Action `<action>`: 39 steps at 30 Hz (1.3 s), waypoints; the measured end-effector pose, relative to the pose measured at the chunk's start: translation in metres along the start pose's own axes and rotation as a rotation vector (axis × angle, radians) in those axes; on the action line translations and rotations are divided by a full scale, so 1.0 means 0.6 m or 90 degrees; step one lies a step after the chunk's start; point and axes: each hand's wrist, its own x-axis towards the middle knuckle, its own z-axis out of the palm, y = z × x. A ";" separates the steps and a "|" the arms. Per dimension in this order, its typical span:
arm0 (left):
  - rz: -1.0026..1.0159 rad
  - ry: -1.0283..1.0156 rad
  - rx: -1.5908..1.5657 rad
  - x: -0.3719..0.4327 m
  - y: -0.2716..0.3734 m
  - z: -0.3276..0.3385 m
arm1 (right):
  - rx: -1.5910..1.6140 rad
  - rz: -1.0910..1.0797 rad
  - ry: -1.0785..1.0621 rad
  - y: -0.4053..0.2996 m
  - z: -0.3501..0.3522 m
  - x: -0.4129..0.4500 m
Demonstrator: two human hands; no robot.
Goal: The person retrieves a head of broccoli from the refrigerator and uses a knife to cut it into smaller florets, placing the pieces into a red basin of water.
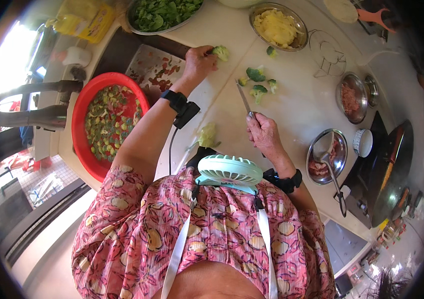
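My left hand pinches a broccoli floret above the counter, close to the sink's edge. In my right hand is a knife, its blade pointing away from me across the counter. Several broccoli pieces lie scattered just beyond and beside the knife tip. A pale green broccoli stem piece rests on the counter nearer my body. To the left, a red plastic basin holds many small cut florets in water.
Behind the basin, a sink has red and green scraps. A bowl of leafy greens and a metal bowl of pale yellow slices stand at the far side. On the right are a wire rack, metal bowls with meat, a ladle and a wok.
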 end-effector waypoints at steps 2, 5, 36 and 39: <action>-0.010 -0.009 0.002 -0.022 0.010 -0.010 | -0.032 -0.038 0.039 0.000 0.003 0.001; -0.044 -0.040 0.053 -0.080 0.040 -0.020 | -0.071 -0.044 0.046 0.000 0.006 -0.001; 0.077 -0.002 0.073 -0.155 0.005 -0.025 | -0.338 -0.206 0.030 -0.008 0.056 0.008; -0.076 0.027 -0.039 -0.158 0.024 -0.020 | -0.308 -0.222 0.024 -0.007 0.055 0.008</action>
